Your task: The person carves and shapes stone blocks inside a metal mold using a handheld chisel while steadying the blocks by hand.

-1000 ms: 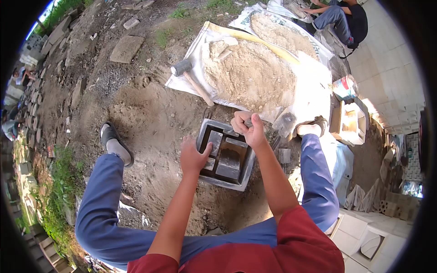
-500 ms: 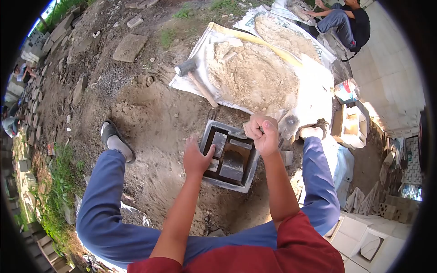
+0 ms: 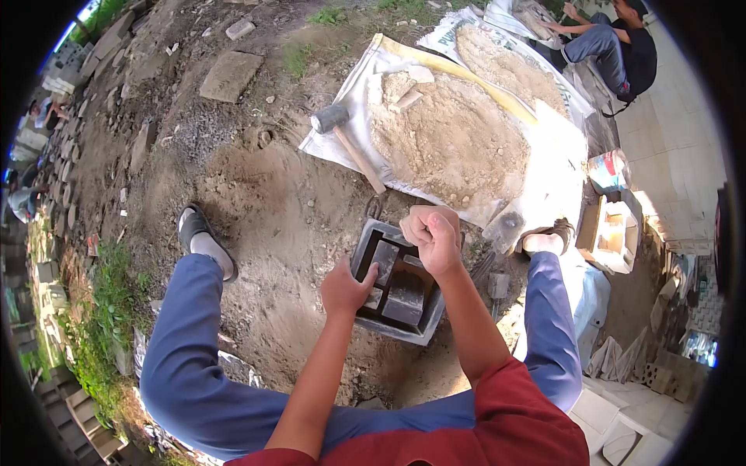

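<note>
Just beside the left fingers sits the mold.

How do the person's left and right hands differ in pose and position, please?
The left hand is open, its thumb spread from the fingers, while the right hand is curled into a fist.
The left hand is at the left side of the box-shaped mold, its thumb reaching over the rim; the right hand is at the far side, covering that corner from view.
Both are bare.
</note>
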`<move>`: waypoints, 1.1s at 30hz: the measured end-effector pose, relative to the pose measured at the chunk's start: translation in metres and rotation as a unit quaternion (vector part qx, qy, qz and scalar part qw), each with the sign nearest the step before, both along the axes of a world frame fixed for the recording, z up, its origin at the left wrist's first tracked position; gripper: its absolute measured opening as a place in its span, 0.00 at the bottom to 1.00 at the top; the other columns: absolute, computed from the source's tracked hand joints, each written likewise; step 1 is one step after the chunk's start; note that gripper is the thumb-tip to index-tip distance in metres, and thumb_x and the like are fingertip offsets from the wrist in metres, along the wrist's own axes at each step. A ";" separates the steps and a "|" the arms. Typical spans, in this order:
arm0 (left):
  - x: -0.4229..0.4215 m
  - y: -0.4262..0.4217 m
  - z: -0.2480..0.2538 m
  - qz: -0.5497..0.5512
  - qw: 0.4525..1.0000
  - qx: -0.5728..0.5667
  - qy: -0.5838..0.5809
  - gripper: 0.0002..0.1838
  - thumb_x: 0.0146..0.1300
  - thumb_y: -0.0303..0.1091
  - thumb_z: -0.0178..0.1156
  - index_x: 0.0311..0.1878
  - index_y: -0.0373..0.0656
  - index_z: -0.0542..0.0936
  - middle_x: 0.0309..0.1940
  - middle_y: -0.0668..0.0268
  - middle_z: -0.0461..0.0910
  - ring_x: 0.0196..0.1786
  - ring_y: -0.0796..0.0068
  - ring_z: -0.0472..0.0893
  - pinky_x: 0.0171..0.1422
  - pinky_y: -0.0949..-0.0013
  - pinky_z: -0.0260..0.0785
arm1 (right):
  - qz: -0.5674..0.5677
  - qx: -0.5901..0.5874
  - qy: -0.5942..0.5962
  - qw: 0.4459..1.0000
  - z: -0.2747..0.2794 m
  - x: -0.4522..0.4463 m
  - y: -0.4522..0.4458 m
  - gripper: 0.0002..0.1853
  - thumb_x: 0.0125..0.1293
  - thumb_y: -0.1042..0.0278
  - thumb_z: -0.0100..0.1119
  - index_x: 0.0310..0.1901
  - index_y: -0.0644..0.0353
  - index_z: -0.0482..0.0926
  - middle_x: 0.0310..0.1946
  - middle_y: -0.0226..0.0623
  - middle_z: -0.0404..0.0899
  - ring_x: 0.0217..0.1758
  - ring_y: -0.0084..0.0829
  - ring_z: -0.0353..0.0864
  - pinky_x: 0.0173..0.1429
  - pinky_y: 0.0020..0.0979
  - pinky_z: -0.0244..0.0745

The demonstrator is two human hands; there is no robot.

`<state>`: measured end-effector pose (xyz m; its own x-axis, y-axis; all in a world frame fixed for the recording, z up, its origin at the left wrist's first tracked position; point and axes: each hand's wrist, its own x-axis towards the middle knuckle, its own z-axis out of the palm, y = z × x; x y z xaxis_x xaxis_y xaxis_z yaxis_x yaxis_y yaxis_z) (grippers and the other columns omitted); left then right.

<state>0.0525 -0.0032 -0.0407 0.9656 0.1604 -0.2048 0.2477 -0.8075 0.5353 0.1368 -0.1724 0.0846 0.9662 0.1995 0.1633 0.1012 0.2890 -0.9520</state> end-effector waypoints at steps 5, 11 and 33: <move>0.003 0.001 0.002 -0.001 0.999 -0.005 0.046 0.34 0.59 0.67 0.64 0.42 0.38 0.81 0.33 0.47 0.85 0.38 0.44 0.86 0.43 0.49 0.77 | 0.033 -0.050 -0.066 0.996 -0.028 -0.007 0.015 0.31 0.74 0.43 0.40 0.17 0.57 0.53 0.14 0.26 0.50 0.17 0.24 0.48 0.24 0.31 0.42; 0.002 0.001 -0.008 -0.012 0.999 0.010 0.031 0.36 0.59 0.68 0.63 0.43 0.37 0.82 0.31 0.48 0.85 0.37 0.45 0.86 0.42 0.50 0.77 | 0.026 -0.016 -0.086 0.996 -0.006 -0.014 -0.008 0.36 0.75 0.36 0.41 0.16 0.56 0.50 0.14 0.27 0.49 0.14 0.25 0.47 0.23 0.32 0.42; -0.003 -0.003 -0.012 -0.034 0.999 0.031 0.005 0.35 0.60 0.68 0.62 0.41 0.37 0.82 0.30 0.48 0.85 0.35 0.44 0.86 0.40 0.49 0.77 | -0.005 -0.095 0.000 0.995 0.009 -0.039 -0.069 0.34 0.74 0.40 0.45 0.17 0.55 0.50 0.14 0.25 0.48 0.16 0.22 0.47 0.24 0.31 0.40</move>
